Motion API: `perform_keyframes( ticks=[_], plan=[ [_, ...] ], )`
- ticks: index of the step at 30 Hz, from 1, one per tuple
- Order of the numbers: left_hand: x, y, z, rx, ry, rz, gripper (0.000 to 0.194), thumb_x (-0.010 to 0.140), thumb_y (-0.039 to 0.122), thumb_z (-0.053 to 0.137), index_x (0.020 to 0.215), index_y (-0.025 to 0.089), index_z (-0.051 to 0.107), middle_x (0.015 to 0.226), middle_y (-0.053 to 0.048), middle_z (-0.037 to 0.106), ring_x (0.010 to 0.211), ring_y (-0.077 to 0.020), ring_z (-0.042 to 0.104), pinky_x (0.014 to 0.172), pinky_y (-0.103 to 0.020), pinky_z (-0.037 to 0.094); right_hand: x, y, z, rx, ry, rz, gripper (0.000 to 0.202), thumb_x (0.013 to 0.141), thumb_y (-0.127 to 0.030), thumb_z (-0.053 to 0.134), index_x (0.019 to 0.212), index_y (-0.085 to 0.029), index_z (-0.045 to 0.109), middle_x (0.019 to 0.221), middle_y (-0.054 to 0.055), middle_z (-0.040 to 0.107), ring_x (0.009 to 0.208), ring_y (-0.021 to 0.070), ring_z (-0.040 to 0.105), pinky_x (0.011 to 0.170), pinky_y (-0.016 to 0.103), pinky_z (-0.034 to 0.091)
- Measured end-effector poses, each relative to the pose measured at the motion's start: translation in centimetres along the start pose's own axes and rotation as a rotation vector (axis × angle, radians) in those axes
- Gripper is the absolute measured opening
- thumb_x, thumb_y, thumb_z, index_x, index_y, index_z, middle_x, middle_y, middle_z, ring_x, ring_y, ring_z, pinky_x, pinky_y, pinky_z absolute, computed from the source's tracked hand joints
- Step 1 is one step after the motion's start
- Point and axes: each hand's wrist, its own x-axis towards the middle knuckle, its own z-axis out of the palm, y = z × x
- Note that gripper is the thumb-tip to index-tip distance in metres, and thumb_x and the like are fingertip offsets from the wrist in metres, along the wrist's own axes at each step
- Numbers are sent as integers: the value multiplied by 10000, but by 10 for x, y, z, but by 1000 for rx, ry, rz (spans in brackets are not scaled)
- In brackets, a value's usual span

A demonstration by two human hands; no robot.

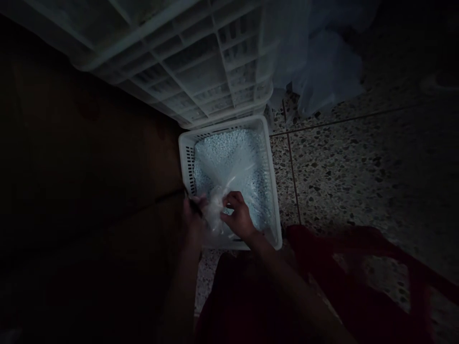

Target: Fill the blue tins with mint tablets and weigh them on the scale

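Observation:
A clear plastic bag (232,176) full of small pale beads fills a white plastic basket (273,191) on the floor. Its gathered neck is bunched towards me, above the basket's near left part. With thumb and fingers curled, my right hand (238,217) pinches the bag's gathered plastic from the right. To the left of the neck, my left hand (194,222) is blurred and dim, its fingers close to the plastic. A dark slender object (195,209) lies along that hand and appears held in it; its kind is too dark to make out.
Large white slatted crates (201,71) stand just beyond the basket. Pale plastic bags (326,71) lie at the upper right on the speckled tile floor (333,167). A red plastic stool or chair (322,258) is at the lower right. A dark brown surface (107,167) borders the left.

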Motion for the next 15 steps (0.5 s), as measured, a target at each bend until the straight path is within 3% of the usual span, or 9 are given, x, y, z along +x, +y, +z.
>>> perform_keyframes(
  ticks=[4,7,11,15],
  plan=[
    [-7,18,-8,58,-115,130,292,555,319,763,762,218,583,725,23,625,680,-156,568,598,-238,449,-6,-14,8,-160,123,-26,142,620,-149,557,716,-227,486,860,27,476,848,188,482,752,305,448],
    [-11,20,-14,84,-153,153,302,533,225,772,794,217,621,716,25,606,750,-162,577,636,-221,450,-5,-17,13,-197,178,36,137,611,-124,492,664,-231,423,708,-10,439,693,158,432,637,269,394],
    [-11,9,-11,-3,-219,30,419,438,133,798,791,229,593,755,33,618,745,-162,586,605,-221,452,1,-10,14,-206,202,141,165,621,-123,424,584,-229,304,554,-59,298,542,117,285,528,247,269],
    [-3,0,11,-30,-75,-115,282,567,336,761,656,218,521,588,38,534,614,-147,554,551,-242,453,2,-4,7,-151,196,209,101,608,-144,396,636,-231,352,558,-63,352,544,116,317,543,247,269]
  ],
)
